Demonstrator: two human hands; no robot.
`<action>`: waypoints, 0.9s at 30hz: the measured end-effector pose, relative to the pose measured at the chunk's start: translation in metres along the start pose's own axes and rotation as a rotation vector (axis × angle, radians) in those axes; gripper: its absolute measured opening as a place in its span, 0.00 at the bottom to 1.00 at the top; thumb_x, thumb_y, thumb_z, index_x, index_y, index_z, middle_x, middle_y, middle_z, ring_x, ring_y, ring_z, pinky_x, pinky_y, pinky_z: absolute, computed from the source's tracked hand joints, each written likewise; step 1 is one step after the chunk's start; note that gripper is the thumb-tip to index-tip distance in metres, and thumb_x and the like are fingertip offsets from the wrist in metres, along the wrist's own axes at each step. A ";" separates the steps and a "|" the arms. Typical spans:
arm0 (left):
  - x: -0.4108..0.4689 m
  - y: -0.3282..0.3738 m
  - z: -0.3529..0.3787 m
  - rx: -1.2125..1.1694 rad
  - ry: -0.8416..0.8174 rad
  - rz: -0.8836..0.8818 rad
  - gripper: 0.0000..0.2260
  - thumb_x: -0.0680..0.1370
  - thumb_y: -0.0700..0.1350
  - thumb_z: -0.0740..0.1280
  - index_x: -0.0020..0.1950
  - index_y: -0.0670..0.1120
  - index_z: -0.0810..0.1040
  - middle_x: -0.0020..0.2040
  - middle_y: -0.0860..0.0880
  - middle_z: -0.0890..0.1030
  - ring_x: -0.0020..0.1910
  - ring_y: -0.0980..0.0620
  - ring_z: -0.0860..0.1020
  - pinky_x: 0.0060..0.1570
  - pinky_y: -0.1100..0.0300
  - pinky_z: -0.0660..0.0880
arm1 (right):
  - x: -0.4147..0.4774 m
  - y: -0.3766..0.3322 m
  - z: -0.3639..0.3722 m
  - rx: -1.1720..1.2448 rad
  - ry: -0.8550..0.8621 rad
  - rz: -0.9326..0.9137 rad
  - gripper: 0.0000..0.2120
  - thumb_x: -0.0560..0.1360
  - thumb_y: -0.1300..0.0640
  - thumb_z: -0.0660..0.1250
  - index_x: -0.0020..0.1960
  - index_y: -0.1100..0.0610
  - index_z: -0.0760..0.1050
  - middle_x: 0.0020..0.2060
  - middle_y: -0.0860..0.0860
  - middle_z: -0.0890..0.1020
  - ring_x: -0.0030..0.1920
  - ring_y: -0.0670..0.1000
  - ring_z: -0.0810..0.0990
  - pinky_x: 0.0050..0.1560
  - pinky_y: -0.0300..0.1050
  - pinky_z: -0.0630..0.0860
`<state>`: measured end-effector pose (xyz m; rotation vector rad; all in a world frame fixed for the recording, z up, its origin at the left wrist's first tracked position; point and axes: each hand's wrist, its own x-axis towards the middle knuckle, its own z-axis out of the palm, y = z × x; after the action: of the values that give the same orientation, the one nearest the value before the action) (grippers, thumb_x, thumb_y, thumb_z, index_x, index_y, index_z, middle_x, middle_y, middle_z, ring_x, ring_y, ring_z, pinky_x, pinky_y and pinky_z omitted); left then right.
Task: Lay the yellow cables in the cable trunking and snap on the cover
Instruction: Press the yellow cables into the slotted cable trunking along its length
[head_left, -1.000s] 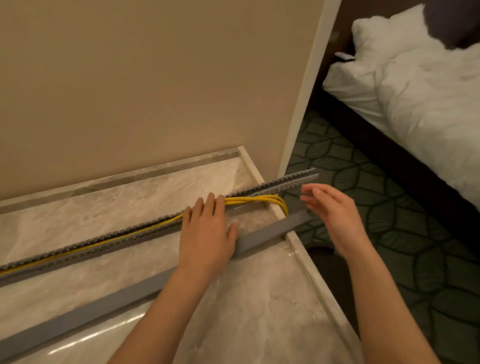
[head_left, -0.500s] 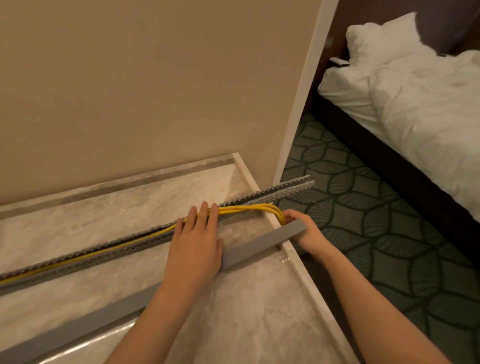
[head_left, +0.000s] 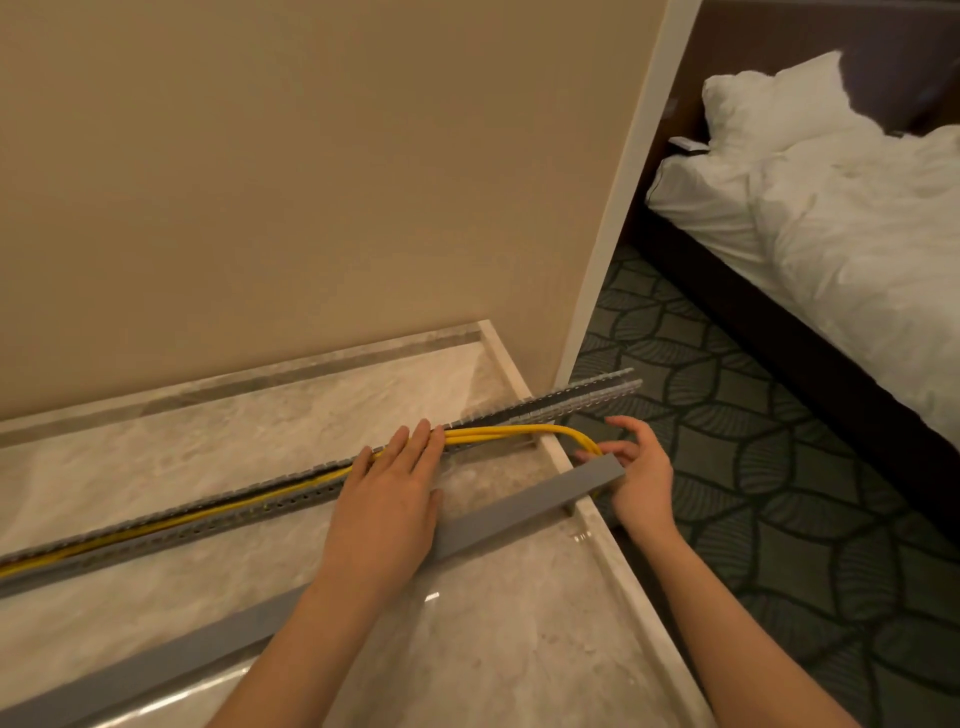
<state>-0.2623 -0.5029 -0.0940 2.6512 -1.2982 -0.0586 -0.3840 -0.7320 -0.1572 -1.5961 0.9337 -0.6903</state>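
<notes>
Pinning yellow cables (head_left: 498, 434) into trunking (head_left: 291, 493) w/ flat, open left hand (head_left: 387, 504) — right hand (head_left: 636, 475) pinching loose ends; feed gradually, no kinks.

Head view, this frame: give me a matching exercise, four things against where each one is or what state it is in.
Things:
1. yellow cables
2. cover
3. left hand
4. right hand

States:
A. lies flat, palm down, fingers on the cables at the trunking
B. grey strip that lies loose on the marble top, not yet snapped on
C. partly in the channel, the end curving out over the marble edge
D. fingers at the free end of the cables, past the marble edge

Pairs: 1-C, 2-B, 3-A, 4-D
</notes>
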 end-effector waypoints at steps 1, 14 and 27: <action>0.002 0.000 -0.003 0.018 0.023 -0.002 0.26 0.80 0.49 0.55 0.76 0.52 0.50 0.76 0.54 0.54 0.75 0.54 0.55 0.72 0.52 0.52 | 0.000 -0.001 0.000 0.011 -0.008 0.011 0.14 0.69 0.63 0.71 0.51 0.50 0.73 0.41 0.55 0.82 0.43 0.52 0.83 0.44 0.46 0.79; 0.025 0.004 -0.017 0.057 0.185 0.018 0.12 0.64 0.33 0.74 0.44 0.43 0.83 0.34 0.46 0.81 0.33 0.42 0.78 0.31 0.54 0.73 | -0.002 0.034 -0.010 -0.583 -0.511 0.057 0.11 0.76 0.63 0.64 0.57 0.62 0.75 0.54 0.57 0.79 0.55 0.55 0.77 0.58 0.48 0.73; 0.021 0.001 -0.016 0.011 0.227 -0.002 0.13 0.62 0.33 0.77 0.43 0.45 0.83 0.32 0.48 0.81 0.30 0.45 0.77 0.24 0.55 0.72 | -0.008 0.046 -0.015 -0.408 -0.225 0.032 0.08 0.77 0.62 0.62 0.54 0.57 0.77 0.44 0.51 0.82 0.43 0.43 0.80 0.41 0.32 0.73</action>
<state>-0.2484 -0.5176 -0.0774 2.5774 -1.2237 0.2429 -0.4104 -0.7364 -0.1983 -1.9644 0.9706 -0.2974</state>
